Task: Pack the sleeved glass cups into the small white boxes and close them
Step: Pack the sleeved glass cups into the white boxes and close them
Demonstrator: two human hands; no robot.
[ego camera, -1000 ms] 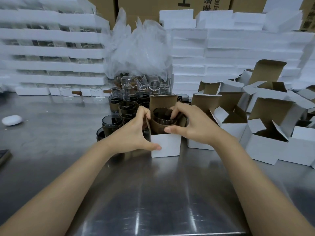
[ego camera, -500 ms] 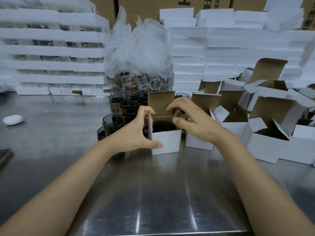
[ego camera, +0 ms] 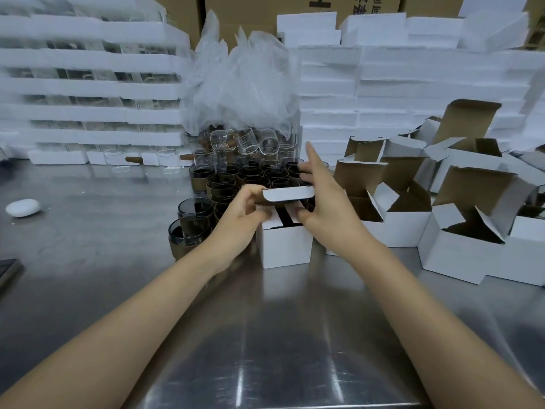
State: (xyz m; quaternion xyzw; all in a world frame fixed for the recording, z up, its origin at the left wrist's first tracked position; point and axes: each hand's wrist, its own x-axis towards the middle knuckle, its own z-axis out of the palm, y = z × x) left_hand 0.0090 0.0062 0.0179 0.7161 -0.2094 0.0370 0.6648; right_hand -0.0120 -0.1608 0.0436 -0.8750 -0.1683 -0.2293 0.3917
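Since the earlier frame, the lid (ego camera: 289, 193) is being swung down from upright to nearly level over the box (ego camera: 284, 246), and the side flaps are being held folded in. The box is being kept near the middle of the tabletop (ego camera: 265, 335), just in front of the cluster of cups (ego camera: 250, 178). Its own cup is being hidden inside, with only a dark slit showing between the flaps. The lid's left end is being pinched by the left hand (ego camera: 239, 222), fingers curled. The right hand (ego camera: 324, 208) is being held wide, fingers straight along the lid's right end, thumb on the right flap. Closing is judged to be the step in hand. Next, the lid's tab is likely needing to be steered inside the front wall while the flaps are being kept down.
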